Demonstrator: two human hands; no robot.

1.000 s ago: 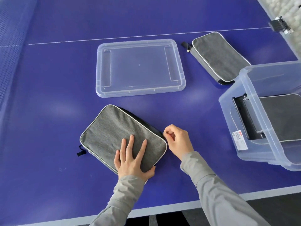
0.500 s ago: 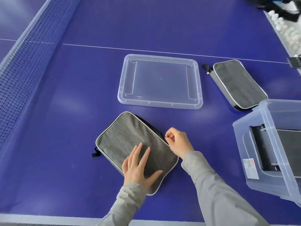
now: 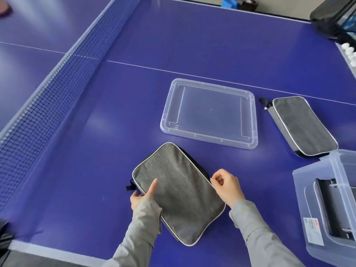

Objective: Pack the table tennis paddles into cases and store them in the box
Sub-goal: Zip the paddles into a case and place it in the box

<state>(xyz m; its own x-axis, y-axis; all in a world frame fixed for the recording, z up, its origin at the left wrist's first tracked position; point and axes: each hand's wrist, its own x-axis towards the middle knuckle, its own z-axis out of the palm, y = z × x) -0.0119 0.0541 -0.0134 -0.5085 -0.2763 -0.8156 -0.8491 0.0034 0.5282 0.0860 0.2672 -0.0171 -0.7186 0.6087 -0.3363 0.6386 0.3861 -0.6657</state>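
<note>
A grey paddle case (image 3: 181,191) with white piping lies flat on the blue table in front of me. My left hand (image 3: 143,193) grips its left edge, thumb on top and fingers under the rim. My right hand (image 3: 228,186) pinches something small at the case's right edge, apparently the zipper pull. A second grey case (image 3: 302,125) lies at the right, beyond the clear storage box (image 3: 316,218). The box holds another case, seen through its wall.
The clear box lid (image 3: 210,114) rests upside down behind the near case. The net (image 3: 63,81) runs along the left. White balls (image 3: 349,53) and a dark bag (image 3: 331,18) sit at the far right edge.
My left hand slid from lying flat on top of the case to gripping its left edge. My right hand stays pinched at the right edge. The view shifted, showing more of the table and net.
</note>
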